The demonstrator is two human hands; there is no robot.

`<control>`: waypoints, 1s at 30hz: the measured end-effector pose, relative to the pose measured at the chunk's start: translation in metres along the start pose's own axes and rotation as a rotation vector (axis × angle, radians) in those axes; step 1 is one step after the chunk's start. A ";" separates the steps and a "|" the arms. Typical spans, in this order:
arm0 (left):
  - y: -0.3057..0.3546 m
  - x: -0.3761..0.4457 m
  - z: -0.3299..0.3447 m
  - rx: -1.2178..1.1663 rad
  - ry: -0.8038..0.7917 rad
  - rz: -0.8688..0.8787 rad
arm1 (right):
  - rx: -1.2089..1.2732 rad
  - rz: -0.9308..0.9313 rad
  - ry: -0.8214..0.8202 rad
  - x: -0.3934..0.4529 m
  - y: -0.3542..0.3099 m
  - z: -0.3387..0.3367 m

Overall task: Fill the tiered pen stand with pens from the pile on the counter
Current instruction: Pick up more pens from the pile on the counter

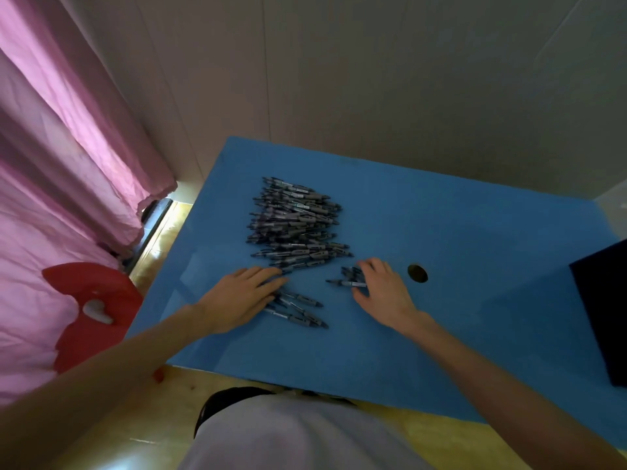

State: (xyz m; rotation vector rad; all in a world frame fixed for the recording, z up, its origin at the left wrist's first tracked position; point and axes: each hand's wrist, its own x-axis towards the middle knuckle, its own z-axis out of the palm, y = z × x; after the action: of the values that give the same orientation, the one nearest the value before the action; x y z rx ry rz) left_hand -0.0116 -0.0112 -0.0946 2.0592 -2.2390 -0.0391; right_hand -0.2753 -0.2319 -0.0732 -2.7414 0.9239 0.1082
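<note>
We are raking grey plastic pens (298, 222) toward near edge of blue table (458, 317); left hand (241, 300) flat, open; right hand (383, 290) open, clawing few; gather parallel.

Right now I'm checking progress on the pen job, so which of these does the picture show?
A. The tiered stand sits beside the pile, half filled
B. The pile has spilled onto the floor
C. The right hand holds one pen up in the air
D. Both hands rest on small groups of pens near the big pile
D: the left hand lies flat over a few pens and the right hand rests on a small cluster, both just in front of the big pile on the blue counter; no stand is in view.
</note>
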 end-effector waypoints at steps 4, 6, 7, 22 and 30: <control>0.013 -0.007 -0.010 -0.096 -0.026 -0.085 | -0.050 0.043 -0.017 0.005 -0.001 -0.004; 0.017 -0.006 -0.012 -0.074 -0.102 -0.019 | -0.092 0.053 -0.037 0.007 -0.004 -0.008; 0.019 -0.002 -0.010 -0.059 -0.147 0.007 | -0.104 0.050 -0.053 0.008 -0.007 -0.010; 0.044 0.015 -0.012 -0.204 -0.186 -0.109 | -0.059 -0.096 -0.154 -0.001 -0.016 -0.011; 0.063 -0.002 -0.026 -0.257 -0.233 -0.771 | -0.236 -0.141 -0.235 0.005 -0.012 -0.025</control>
State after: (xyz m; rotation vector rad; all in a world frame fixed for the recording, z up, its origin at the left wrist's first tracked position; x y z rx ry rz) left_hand -0.0713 -0.0020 -0.0630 2.7053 -1.2901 -0.6072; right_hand -0.2648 -0.2318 -0.0472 -2.9125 0.6913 0.5327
